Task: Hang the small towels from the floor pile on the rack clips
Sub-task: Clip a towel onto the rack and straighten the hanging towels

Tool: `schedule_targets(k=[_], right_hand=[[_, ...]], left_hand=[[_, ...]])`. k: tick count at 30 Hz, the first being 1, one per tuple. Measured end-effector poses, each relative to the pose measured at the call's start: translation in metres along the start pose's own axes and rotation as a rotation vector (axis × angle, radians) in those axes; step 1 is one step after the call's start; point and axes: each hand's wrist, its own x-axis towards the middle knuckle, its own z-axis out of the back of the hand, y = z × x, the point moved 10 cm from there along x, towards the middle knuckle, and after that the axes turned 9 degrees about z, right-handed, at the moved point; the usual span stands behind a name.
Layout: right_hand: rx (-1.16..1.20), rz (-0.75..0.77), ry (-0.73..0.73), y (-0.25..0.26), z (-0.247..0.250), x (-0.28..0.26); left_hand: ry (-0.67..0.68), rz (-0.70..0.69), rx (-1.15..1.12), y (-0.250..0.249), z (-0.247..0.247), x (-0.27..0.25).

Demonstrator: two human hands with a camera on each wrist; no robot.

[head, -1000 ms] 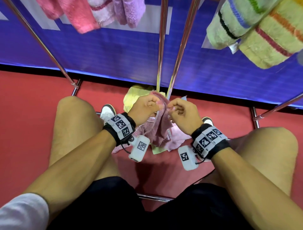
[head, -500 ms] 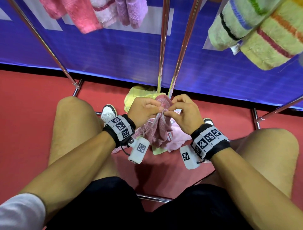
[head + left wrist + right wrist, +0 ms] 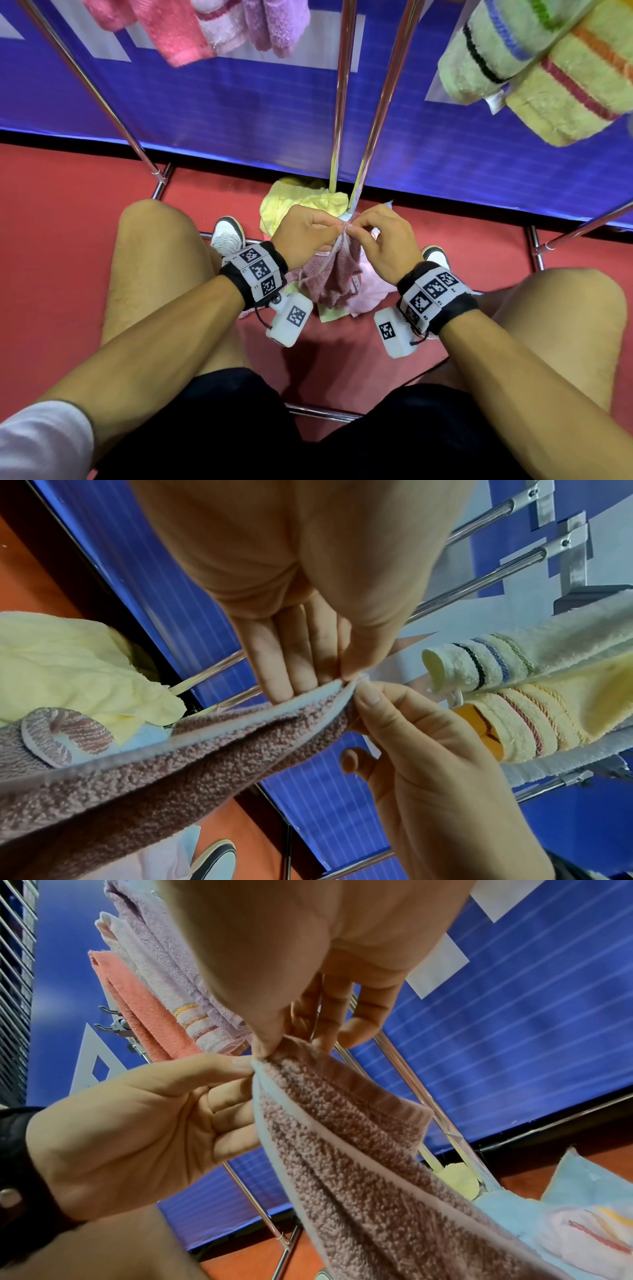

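A mauve terry towel (image 3: 334,274) with a pale border hangs between my knees above the floor pile. My left hand (image 3: 334,229) pinches its top corner with thumb and fingers, and my right hand (image 3: 354,233) pinches the same corner from the other side. In the left wrist view my left hand (image 3: 308,680) meets the right hand (image 3: 368,696) at the towel (image 3: 171,764) edge. The right wrist view shows my right hand (image 3: 274,1046) and left hand (image 3: 240,1069) holding the towel (image 3: 359,1150), which drapes down to the right.
A floor pile with a yellow towel (image 3: 298,205), pale pink towel (image 3: 371,291) and light blue cloth (image 3: 514,1213) lies on the red floor. Chrome rack poles (image 3: 342,102) rise just ahead. Pink towels (image 3: 171,31) and striped towels (image 3: 548,68) hang above. Metal clips (image 3: 113,1026) sit beside the pink ones.
Both hands have lifted a little and drawn together at the towel's top corner. The right hand has gone from a loose fist to a fingertip pinch.
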Motion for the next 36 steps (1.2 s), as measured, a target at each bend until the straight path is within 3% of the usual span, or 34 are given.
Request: schedule_targets(k=[10, 19, 28, 33, 36], right_hand=[[0.032, -0.041, -0.008, -0.002, 0.002, -0.002], [0.074, -0.051, 0.017, 0.002, 0.003, 0.001], [-0.128, -0.223, 0.358, -0.035, -0.02, -0.012], [-0.179, -0.153, 0.358, -0.037, -0.024, -0.01], [-0.175, -0.141, 0.231, -0.035, -0.009, -0.004]], left_hand=[[0.017, -0.016, 0.125, -0.006, -0.001, -0.004], [0.043, -0.07, 0.048, -0.021, 0.007, -0.002], [0.218, -0.034, -0.182, -0.036, 0.019, -0.008], [0.29, -0.038, -0.223, -0.042, 0.018, -0.014], [0.198, -0.05, -0.245, -0.043, 0.032, -0.008]])
